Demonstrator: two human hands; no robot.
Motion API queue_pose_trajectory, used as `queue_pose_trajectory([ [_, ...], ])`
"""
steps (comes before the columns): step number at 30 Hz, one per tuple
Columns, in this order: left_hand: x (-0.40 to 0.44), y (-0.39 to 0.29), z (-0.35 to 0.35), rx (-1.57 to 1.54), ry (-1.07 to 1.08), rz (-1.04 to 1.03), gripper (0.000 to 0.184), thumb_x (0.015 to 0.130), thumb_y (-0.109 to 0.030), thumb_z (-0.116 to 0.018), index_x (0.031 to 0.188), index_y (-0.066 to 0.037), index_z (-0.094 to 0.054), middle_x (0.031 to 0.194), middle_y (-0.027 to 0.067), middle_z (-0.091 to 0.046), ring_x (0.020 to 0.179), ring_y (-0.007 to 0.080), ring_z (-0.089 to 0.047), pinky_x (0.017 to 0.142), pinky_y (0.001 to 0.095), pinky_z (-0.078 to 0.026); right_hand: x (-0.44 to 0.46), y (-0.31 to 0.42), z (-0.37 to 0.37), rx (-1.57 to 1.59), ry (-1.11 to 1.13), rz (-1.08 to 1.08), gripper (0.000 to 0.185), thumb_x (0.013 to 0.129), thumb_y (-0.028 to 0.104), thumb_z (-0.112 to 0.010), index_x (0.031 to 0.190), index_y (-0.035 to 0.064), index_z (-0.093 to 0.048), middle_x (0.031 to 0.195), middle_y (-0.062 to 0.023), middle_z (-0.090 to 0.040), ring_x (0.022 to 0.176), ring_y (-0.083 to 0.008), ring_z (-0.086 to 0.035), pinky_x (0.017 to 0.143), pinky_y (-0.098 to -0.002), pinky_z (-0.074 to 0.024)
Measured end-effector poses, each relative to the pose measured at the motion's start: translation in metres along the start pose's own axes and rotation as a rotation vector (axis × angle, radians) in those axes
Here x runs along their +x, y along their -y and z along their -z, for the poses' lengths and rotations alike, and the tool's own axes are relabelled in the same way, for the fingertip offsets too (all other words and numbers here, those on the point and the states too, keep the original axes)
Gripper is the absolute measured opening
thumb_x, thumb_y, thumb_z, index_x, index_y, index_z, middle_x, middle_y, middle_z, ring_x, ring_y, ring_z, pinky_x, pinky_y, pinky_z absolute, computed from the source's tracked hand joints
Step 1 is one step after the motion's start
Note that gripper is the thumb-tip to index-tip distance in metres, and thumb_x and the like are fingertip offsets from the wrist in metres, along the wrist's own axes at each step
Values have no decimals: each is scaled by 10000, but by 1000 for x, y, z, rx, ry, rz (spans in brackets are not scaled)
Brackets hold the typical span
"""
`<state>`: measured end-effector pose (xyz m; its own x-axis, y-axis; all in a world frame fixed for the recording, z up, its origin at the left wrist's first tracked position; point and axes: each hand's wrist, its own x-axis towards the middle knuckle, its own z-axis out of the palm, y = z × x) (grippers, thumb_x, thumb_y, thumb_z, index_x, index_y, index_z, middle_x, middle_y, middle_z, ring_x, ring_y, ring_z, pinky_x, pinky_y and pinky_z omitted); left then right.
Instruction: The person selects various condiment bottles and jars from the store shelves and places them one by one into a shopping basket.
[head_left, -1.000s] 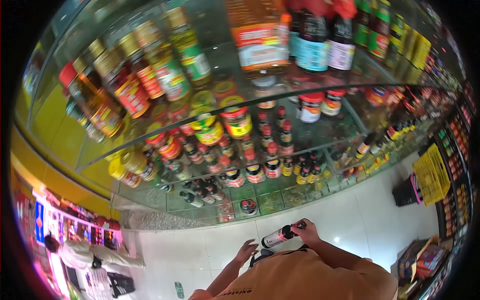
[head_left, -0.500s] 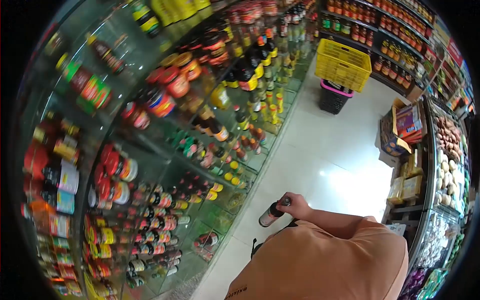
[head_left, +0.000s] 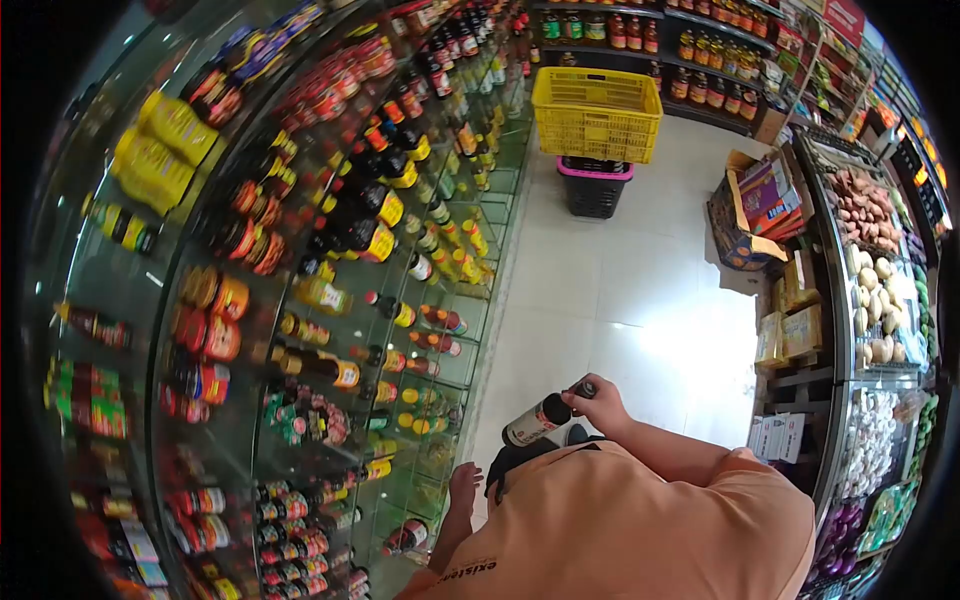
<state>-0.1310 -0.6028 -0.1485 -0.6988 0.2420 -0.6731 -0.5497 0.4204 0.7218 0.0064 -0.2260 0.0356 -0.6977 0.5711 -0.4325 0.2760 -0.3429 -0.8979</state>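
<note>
My right hand (head_left: 597, 398) is closed round the neck of a dark sauce bottle (head_left: 533, 422). The bottle slants, with its dark cap up by my thumb and its pale label and base toward the lower left. It is held in front of my body, over the tiled floor. My left hand (head_left: 465, 487) hangs low at my side with its fingers apart and nothing in them. It is nearest the lower glass shelves (head_left: 448, 405), where bottles and jars stand in rows. A dark red labelled bottle (head_left: 408, 537) is on the shelf beside my left forearm.
Ahead in the aisle, a yellow crate (head_left: 597, 115) sits on a black basket (head_left: 592, 190) with a pink rim. On the right, an open cardboard box (head_left: 745, 215) stands by produce bins holding potatoes (head_left: 875, 300) and garlic (head_left: 868, 440). Bottle shelves (head_left: 690, 100) line the far end.
My view has turned left to right, so the crate and shelves shift leftward. My left hand has come into sight at the lower middle. My right hand keeps hold of the sauce bottle.
</note>
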Motion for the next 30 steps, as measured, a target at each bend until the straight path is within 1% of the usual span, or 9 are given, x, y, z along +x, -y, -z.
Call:
queue_pose_trajectory([
  [2, 23, -11, -7, 71, 94, 29, 268, 954, -264, -548, 1096, -47, -614, 968, 106, -676, 822, 204, -660, 725, 339, -495, 12, 0, 12, 40, -39, -5, 276, 813, 215, -758, 894, -9, -619, 791, -97, -667, 681, -140, -627, 617, -291, -521],
  [4, 97, 77, 44, 1036, 532, -372, 313, 961, -319, -509, 1016, -35, -631, 929, 126, -671, 794, 211, -653, 703, 353, -493, 29, -4, 28, 26, -95, 22, 288, 807, 224, -765, 903, -9, -626, 812, -102, -682, 696, -145, -642, 635, -301, -531],
  [5, 99, 83, 49, 1153, 575, -448, 309, 961, -316, -511, 1024, -36, -625, 934, 126, -669, 796, 211, -653, 705, 353, -494, 36, -3, 35, 30, -112, 19, 288, 807, 224, -765, 903, -9, -626, 812, -102, -682, 696, -145, -642, 635, -301, -531],
  [8, 96, 64, 48, 695, 320, 128, 298, 960, -307, -516, 1051, -39, -609, 949, 125, -665, 803, 211, -652, 712, 352, -497, 67, 10, 53, -84, -196, 30, 244, 819, 170, -758, 893, -11, -614, 856, -99, -697, 734, -134, -636, 663, -296, -536],
  [10, 111, 46, 45, 611, 253, 239, 292, 959, -300, -520, 1069, -41, -598, 960, 125, -662, 807, 212, -652, 717, 352, -499, 87, 28, 60, -208, -274, 38, 239, 804, 167, -768, 880, -14, -632, 848, -95, -702, 733, -122, -630, 678, -293, -531],
  [14, 177, -25, 11, 520, 225, 269, 288, 958, -288, -527, 1104, -44, -576, 981, 124, -656, 816, 212, -650, 726, 350, -503, 140, 51, 76, -344, -364, 29, 236, 798, 162, -771, 880, -21, -647, 825, -94, -701, 739, -110, -623, 684, -289, -526],
  [16, 220, -66, -9, 435, 214, 248, 289, 958, -282, -530, 1122, -46, -565, 991, 124, -653, 821, 212, -650, 731, 350, -506, 165, 65, 81, -338, -435, 58, 312, 794, 244, -769, 910, -21, -651, 806, -130, -704, 745, -196, -680, 697, -335, -541],
  [25, 352, -298, -148, 242, 264, 6, 319, 956, -255, -546, 1202, -55, -516, 1038, 122, -640, 841, 213, -647, 751, 348, -515, 261, 126, 108, -176, -583, 32, 260, 814, 191, -766, 934, -12, -656, 845, -110, -715, 748, -143, -664, 700, -305, -540],
  [30, 379, -339, -199, 267, 304, 21, 349, 954, -240, -555, 1246, -60, -489, 1064, 120, -633, 852, 214, -646, 763, 346, -520, 306, 145, 145, -122, -581, -21, 254, 815, 182, -761, 930, -16, -652, 856, -110, -714, 780, -151, -671, 725, -308, -539],
])
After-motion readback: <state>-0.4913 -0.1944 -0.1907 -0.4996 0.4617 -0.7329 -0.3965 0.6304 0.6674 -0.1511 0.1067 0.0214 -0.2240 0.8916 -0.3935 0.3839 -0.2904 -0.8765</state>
